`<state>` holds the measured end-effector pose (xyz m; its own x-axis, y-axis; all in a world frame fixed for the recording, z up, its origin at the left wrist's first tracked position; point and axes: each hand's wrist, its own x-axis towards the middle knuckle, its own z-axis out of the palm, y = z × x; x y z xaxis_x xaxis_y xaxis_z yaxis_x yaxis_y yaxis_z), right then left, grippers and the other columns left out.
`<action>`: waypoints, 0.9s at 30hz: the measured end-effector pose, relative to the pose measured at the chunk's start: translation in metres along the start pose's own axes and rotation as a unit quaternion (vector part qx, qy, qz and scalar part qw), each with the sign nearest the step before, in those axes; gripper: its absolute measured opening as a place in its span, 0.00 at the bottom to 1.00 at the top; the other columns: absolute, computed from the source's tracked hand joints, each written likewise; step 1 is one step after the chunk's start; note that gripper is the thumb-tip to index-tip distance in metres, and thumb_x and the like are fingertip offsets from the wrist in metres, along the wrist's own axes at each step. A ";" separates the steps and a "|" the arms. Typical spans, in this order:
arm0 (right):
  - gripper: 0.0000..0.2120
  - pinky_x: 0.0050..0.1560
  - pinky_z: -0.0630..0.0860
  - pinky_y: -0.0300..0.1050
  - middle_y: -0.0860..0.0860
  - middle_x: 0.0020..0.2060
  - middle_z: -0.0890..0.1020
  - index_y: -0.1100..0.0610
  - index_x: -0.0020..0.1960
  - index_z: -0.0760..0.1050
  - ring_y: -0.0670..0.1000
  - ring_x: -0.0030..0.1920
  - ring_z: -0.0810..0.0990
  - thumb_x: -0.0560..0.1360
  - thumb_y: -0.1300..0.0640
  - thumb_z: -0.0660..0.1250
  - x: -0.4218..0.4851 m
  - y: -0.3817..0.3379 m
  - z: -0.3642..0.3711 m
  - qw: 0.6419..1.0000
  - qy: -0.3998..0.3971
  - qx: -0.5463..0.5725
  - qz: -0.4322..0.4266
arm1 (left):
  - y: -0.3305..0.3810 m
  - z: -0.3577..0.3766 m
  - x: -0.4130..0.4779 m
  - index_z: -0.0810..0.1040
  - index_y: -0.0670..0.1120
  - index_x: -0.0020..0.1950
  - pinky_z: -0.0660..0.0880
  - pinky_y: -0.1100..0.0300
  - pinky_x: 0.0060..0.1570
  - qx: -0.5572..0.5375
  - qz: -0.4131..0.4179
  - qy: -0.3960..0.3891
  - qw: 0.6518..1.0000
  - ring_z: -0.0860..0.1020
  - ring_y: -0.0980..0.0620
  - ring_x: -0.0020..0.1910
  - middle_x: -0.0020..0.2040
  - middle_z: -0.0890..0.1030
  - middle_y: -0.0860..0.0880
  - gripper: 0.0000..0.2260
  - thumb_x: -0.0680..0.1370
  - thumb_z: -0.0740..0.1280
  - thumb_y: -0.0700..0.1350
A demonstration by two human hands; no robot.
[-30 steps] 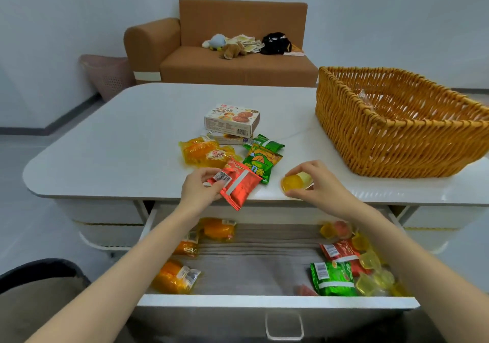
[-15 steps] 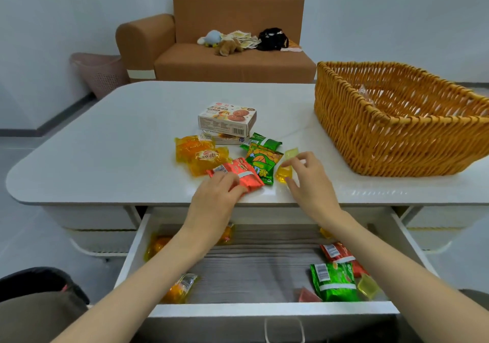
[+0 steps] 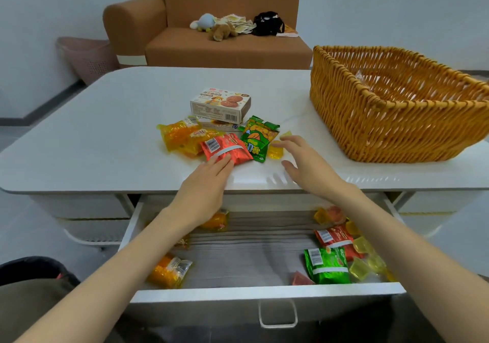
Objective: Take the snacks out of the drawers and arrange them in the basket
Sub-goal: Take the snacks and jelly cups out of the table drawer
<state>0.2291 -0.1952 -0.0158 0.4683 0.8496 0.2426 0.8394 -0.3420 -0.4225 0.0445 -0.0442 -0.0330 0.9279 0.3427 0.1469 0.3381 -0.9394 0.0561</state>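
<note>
Loose snack packets (image 3: 227,150) on table (image 3: 105,131) near basket (image 3: 370,131)

Your left arm (image 3: 127,263) and right arm (image 3: 397,236) are bare all the way to the edge of the picture. Your left hand (image 3: 203,183) and right hand (image 3: 304,162) are bare too. Low on the left is some dull brown cloth (image 3: 31,308), maybe your clothes, but that is hard to tell.

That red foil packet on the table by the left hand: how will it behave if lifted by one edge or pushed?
Probably floppy: the red packet is a thin, creased foil pouch, so it should sag from one edge. Its glossy film on the smooth white table suggests it slides rather than tips. Likely light for its size: it looks puffed.
</note>
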 end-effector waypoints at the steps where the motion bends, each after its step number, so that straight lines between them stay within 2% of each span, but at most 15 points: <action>1: 0.19 0.58 0.73 0.50 0.53 0.66 0.70 0.54 0.68 0.69 0.54 0.59 0.75 0.78 0.62 0.62 -0.005 -0.001 -0.008 1.000 0.011 0.014 0.014 | 0.004 -0.001 -0.003 0.54 0.46 0.78 0.54 0.55 0.74 -0.009 0.006 0.023 1.000 0.54 0.48 0.77 0.78 0.55 0.49 0.25 0.82 0.57 0.40; 3: 0.16 0.52 0.75 0.51 0.51 0.58 0.75 0.54 0.65 0.70 0.52 0.49 0.78 0.78 0.59 0.63 -0.019 0.000 -0.024 0.999 0.018 0.034 0.036 | 0.012 -0.004 -0.010 0.64 0.44 0.75 0.63 0.53 0.69 -0.038 0.023 0.060 0.997 0.65 0.46 0.72 0.74 0.67 0.47 0.22 0.80 0.60 0.39; 5: 0.11 0.48 0.77 0.50 0.49 0.51 0.79 0.53 0.60 0.72 0.50 0.45 0.79 0.78 0.57 0.64 -0.036 0.003 -0.039 0.997 -0.014 0.033 0.063 | 0.020 -0.006 -0.020 0.72 0.44 0.70 0.73 0.49 0.60 -0.069 0.052 0.078 0.993 0.74 0.45 0.63 0.66 0.76 0.46 0.18 0.79 0.63 0.38; 7: 0.06 0.44 0.79 0.48 0.47 0.44 0.81 0.50 0.54 0.75 0.47 0.41 0.80 0.78 0.55 0.64 -0.054 0.008 -0.050 0.991 -0.089 0.027 0.096 | 0.028 -0.005 -0.031 0.75 0.45 0.66 0.78 0.50 0.51 -0.098 0.082 0.088 0.988 0.78 0.46 0.57 0.61 0.79 0.48 0.15 0.79 0.63 0.40; 8: 0.05 0.43 0.79 0.45 0.46 0.43 0.81 0.49 0.53 0.76 0.46 0.41 0.81 0.78 0.54 0.64 -0.062 0.011 -0.052 0.983 -0.140 0.013 0.114 | 0.033 -0.004 -0.036 0.75 0.47 0.67 0.78 0.52 0.51 -0.108 0.090 0.078 0.987 0.77 0.48 0.57 0.61 0.78 0.50 0.15 0.80 0.62 0.41; 10: 0.07 0.49 0.78 0.42 0.46 0.47 0.81 0.48 0.55 0.76 0.45 0.46 0.80 0.77 0.51 0.65 -0.074 0.021 -0.048 0.956 -0.249 -0.047 0.145 | 0.039 0.002 -0.041 0.72 0.51 0.69 0.76 0.57 0.54 -0.129 0.092 0.040 0.987 0.74 0.54 0.61 0.64 0.75 0.55 0.16 0.82 0.59 0.46; 12: 0.13 0.56 0.75 0.42 0.48 0.56 0.80 0.49 0.61 0.75 0.47 0.54 0.78 0.77 0.50 0.65 -0.083 0.037 -0.034 0.926 -0.317 -0.115 0.171 | 0.044 0.011 -0.041 0.69 0.54 0.70 0.74 0.59 0.56 -0.136 0.091 -0.001 0.987 0.72 0.57 0.62 0.65 0.73 0.57 0.16 0.82 0.57 0.49; 14: 0.21 0.59 0.74 0.44 0.51 0.62 0.77 0.52 0.68 0.71 0.51 0.60 0.77 0.76 0.51 0.66 -0.088 0.059 -0.017 0.910 -0.325 -0.143 0.215 | 0.046 0.019 -0.038 0.68 0.55 0.71 0.72 0.62 0.57 -0.141 0.087 -0.030 0.986 0.71 0.57 0.63 0.66 0.72 0.57 0.16 0.82 0.57 0.49; 17: 0.29 0.63 0.72 0.52 0.57 0.66 0.73 0.56 0.72 0.63 0.59 0.65 0.72 0.75 0.49 0.66 -0.088 0.090 0.005 0.910 -0.285 -0.140 0.266 | 0.048 0.032 -0.034 0.68 0.55 0.71 0.71 0.62 0.58 -0.150 0.069 -0.058 0.985 0.71 0.58 0.64 0.68 0.72 0.57 0.17 0.82 0.57 0.50; 20: 0.35 0.68 0.62 0.56 0.58 0.72 0.64 0.50 0.75 0.56 0.64 0.71 0.62 0.73 0.41 0.65 -0.081 0.108 0.027 0.911 -0.265 -0.127 0.289 | 0.048 0.043 -0.031 0.67 0.56 0.72 0.72 0.61 0.59 -0.146 0.055 -0.082 0.984 0.71 0.57 0.65 0.68 0.72 0.56 0.17 0.82 0.57 0.50; 22: 0.36 0.70 0.57 0.58 0.58 0.74 0.60 0.47 0.76 0.53 0.65 0.73 0.57 0.75 0.37 0.62 -0.078 0.114 0.045 0.909 -0.263 -0.120 0.301 | 0.043 0.051 -0.030 0.67 0.55 0.72 0.71 0.60 0.60 -0.137 0.042 -0.104 0.984 0.70 0.55 0.65 0.69 0.71 0.54 0.18 0.82 0.57 0.50; 24: 0.34 0.70 0.58 0.58 0.59 0.74 0.60 0.46 0.75 0.55 0.65 0.73 0.58 0.75 0.34 0.58 -0.076 0.115 0.059 0.906 -0.266 -0.133 0.303 | 0.034 0.058 -0.029 0.66 0.54 0.73 0.70 0.60 0.61 -0.133 0.025 -0.127 0.983 0.69 0.54 0.66 0.70 0.70 0.52 0.19 0.82 0.58 0.50; 27: 0.29 0.67 0.66 0.53 0.58 0.71 0.64 0.46 0.74 0.57 0.62 0.69 0.67 0.77 0.36 0.58 -0.070 0.109 0.069 0.914 -0.270 -0.133 0.273 | 0.016 0.068 -0.028 0.63 0.53 0.75 0.71 0.56 0.61 -0.119 -0.011 -0.156 0.981 0.69 0.50 0.67 0.71 0.69 0.49 0.21 0.81 0.59 0.50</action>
<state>0.2685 -0.2641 -0.1388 0.6926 0.5733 -0.4377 0.5925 -0.7983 -0.1080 0.0342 -0.0694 -0.1031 0.9362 0.3108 -0.1640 0.3469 -0.8921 0.2894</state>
